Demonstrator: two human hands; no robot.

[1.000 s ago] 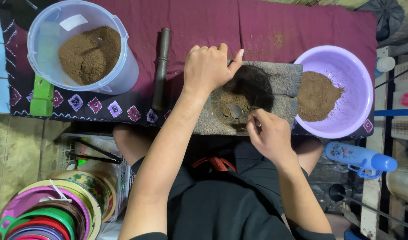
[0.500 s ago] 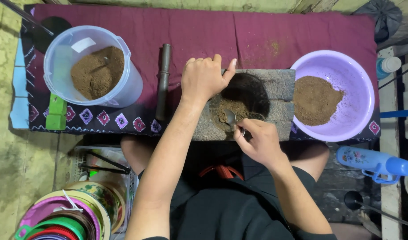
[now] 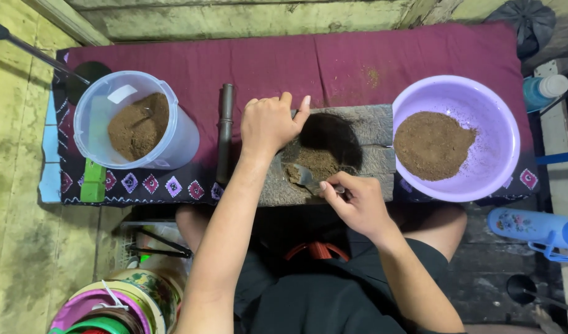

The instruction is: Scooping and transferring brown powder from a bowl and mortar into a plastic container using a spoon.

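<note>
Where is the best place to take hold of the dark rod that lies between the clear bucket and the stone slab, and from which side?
Probably the upper half of the dark rod, coming from above. It lies flat on the maroon cloth, lengthwise away from the person. The left hand and forearm crowd its lower right side, and the clear bucket stands close on its other side.

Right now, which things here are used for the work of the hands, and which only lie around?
In use: left hand, right hand, spoon, stone slab, brown powder heap.

Lying about: purple bowl, clear bucket, dark stick, blue bottle.
</note>
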